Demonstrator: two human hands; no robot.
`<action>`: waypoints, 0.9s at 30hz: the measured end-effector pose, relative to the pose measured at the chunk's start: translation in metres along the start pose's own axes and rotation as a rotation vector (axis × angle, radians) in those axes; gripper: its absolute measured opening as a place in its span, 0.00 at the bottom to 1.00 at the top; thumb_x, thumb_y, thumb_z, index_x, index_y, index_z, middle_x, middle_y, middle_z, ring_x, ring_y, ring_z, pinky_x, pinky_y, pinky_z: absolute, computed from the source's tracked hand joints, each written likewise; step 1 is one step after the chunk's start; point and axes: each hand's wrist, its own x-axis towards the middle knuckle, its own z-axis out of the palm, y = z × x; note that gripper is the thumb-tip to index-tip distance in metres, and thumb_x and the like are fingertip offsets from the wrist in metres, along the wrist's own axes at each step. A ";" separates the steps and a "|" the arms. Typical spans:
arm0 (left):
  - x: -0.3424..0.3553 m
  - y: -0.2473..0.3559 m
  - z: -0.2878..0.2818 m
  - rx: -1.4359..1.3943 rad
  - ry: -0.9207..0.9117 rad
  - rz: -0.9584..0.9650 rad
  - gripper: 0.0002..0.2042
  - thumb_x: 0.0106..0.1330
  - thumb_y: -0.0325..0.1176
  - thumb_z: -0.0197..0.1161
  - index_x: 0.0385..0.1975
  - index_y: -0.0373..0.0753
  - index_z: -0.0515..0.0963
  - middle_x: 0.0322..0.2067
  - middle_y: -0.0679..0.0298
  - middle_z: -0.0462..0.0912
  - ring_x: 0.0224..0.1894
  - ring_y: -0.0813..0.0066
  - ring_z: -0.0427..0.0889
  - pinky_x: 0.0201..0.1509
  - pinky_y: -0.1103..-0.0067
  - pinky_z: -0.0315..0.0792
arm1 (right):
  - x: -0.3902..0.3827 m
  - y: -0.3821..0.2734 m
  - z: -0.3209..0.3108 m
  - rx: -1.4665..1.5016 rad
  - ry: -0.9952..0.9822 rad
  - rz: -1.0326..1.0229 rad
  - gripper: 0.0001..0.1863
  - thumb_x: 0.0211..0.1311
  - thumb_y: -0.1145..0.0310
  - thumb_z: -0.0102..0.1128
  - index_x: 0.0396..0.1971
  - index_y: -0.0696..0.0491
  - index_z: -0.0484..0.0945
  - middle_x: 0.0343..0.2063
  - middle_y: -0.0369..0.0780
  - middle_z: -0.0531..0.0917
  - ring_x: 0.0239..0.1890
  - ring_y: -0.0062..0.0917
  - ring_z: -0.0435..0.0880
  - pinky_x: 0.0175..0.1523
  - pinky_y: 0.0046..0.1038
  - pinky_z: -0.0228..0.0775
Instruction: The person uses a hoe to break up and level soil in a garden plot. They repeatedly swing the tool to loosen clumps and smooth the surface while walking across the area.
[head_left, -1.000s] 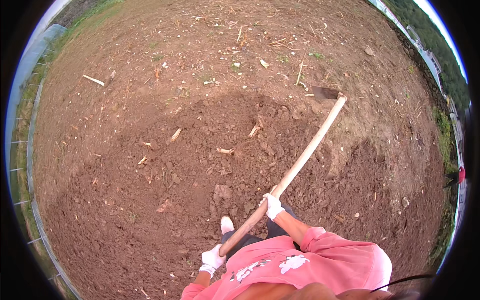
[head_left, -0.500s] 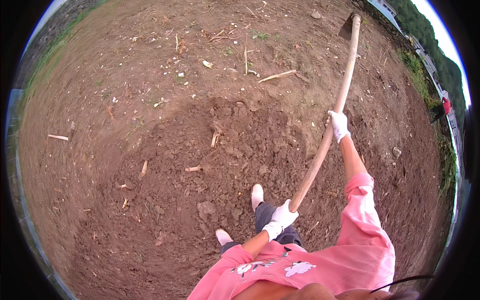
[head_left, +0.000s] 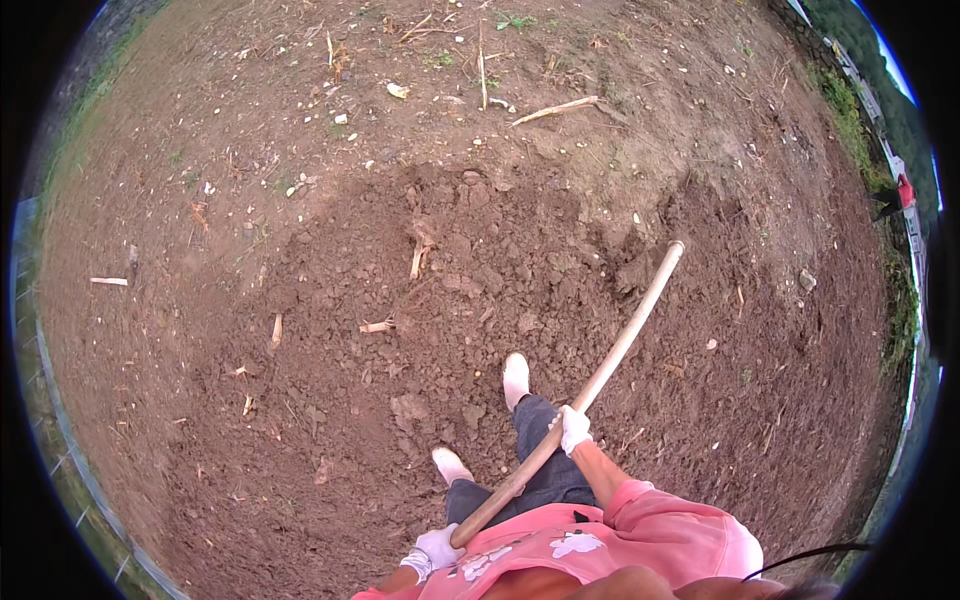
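A long-handled hoe (head_left: 625,345) slants from beside my waist out to the dug soil ahead on the right. Its pale wooden handle ends at the far tip on the ground; the blade is not visible there, seemingly sunk in the soil. My left hand (head_left: 437,547), in a white glove, is closed round the handle's near end beside my left hip. Farther up the shaft, my right hand (head_left: 575,428), also white-gloved, wraps the wood in front of my thigh. Loose dark clods (head_left: 625,265) lie beside the hoe's far end.
My white-shod feet (head_left: 515,380) stand on broken brown soil. Dry stalk stubs (head_left: 377,326) and a longer pale stick (head_left: 555,110) lie ahead. A stone (head_left: 807,280) sits to the right. A person in red (head_left: 905,192) is at the far right edge, near greenery.
The hoe has swung down and come back toward me, its raised blade now out of sight at the soil. Both hands moved lower and leftward, the right one closer to my body.
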 end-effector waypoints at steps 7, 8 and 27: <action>0.062 0.005 0.001 0.042 0.303 0.305 0.18 0.49 0.45 0.55 0.39 0.47 0.66 0.27 0.54 0.78 0.31 0.54 0.78 0.35 0.65 0.69 | -0.037 -0.096 -0.011 0.157 -0.009 -0.235 0.04 0.46 0.73 0.52 0.20 0.55 0.67 0.12 0.37 0.69 0.12 0.24 0.69 0.18 0.28 0.67; 0.070 0.026 -0.009 0.101 0.347 0.329 0.17 0.49 0.45 0.55 0.38 0.47 0.66 0.27 0.54 0.78 0.31 0.54 0.77 0.36 0.65 0.69 | -0.054 -0.127 -0.007 0.167 -0.035 -0.331 0.04 0.47 0.73 0.52 0.21 0.55 0.68 0.12 0.36 0.69 0.13 0.24 0.69 0.19 0.28 0.67; 0.109 0.170 -0.044 -0.186 0.339 0.151 0.18 0.47 0.43 0.56 0.35 0.40 0.68 0.26 0.48 0.78 0.32 0.50 0.77 0.37 0.62 0.70 | 0.087 -0.219 0.061 -0.174 -0.119 -0.256 0.05 0.49 0.72 0.55 0.19 0.55 0.70 0.11 0.36 0.69 0.11 0.23 0.68 0.18 0.26 0.66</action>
